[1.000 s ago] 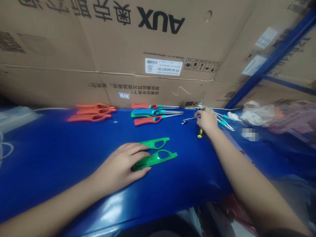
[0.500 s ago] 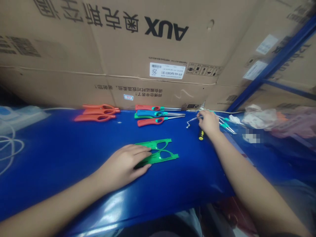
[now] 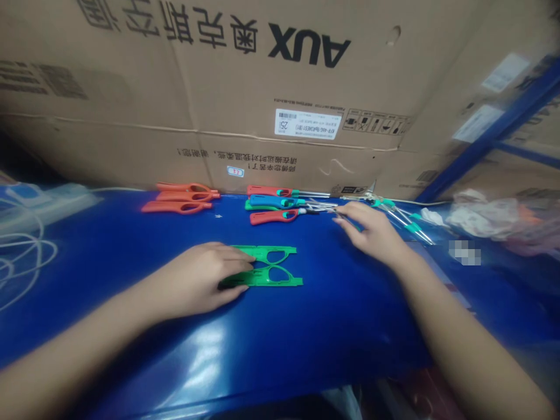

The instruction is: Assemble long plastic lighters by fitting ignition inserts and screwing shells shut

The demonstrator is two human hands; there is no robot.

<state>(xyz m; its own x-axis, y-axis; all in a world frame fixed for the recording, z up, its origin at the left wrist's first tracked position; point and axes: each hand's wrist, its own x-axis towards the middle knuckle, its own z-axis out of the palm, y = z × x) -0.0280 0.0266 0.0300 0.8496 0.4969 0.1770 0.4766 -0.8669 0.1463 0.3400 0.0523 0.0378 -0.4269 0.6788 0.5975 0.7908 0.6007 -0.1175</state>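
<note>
Under my left hand two green plastic lighter shell halves lie side by side on the blue tabletop. Its fingers curl over their left ends, the thumb at the near edge. My right hand is raised to the right of them, thumb and fingers pinching a thin wired lighter part. The part has a small white end with a dark piece beside it, and it overlaps the metal tips of the long-nosed lighters. The screwdriver is not visible now.
Long-nosed lighters in red, blue and green lie at the back. Orange handles are left of them. Metal lighter tubes lie right, near a crumpled white bag. A large cardboard box stands behind; white cable coils left.
My right hand has moved left from the metal tubes, carrying the thin wired part towards the lighters. My left hand and the green shells have shifted slightly left in view.
</note>
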